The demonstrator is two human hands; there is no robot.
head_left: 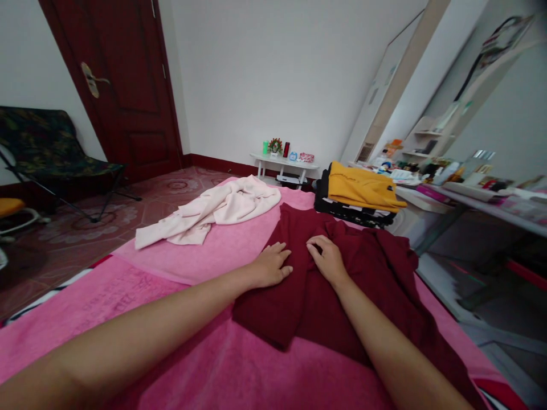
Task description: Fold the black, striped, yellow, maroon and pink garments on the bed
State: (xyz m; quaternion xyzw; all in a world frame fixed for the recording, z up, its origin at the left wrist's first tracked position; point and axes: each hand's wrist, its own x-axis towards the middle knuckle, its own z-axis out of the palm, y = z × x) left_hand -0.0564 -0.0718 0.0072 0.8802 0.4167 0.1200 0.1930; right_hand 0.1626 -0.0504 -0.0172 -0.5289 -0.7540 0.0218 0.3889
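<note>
A dark red garment [342, 285] lies spread on the pink blanket [192, 341] in front of me. My left hand [271, 265] rests flat on its left edge, fingers stretched out. My right hand [327, 256] lies on the cloth just beside it, fingers curled down and pressing or pinching a fold; whether it grips the cloth is unclear. The two hands are a few centimetres apart. A cream-coloured garment [213, 213] lies crumpled on the blanket farther away, to the left.
A stack of folded clothes with a yellow piece on top [361, 193] sits at the far right of the bed. Beyond are a small white table [284, 162], a cluttered desk [470, 196], a folding chair [51, 154] and a dark red door [123, 80].
</note>
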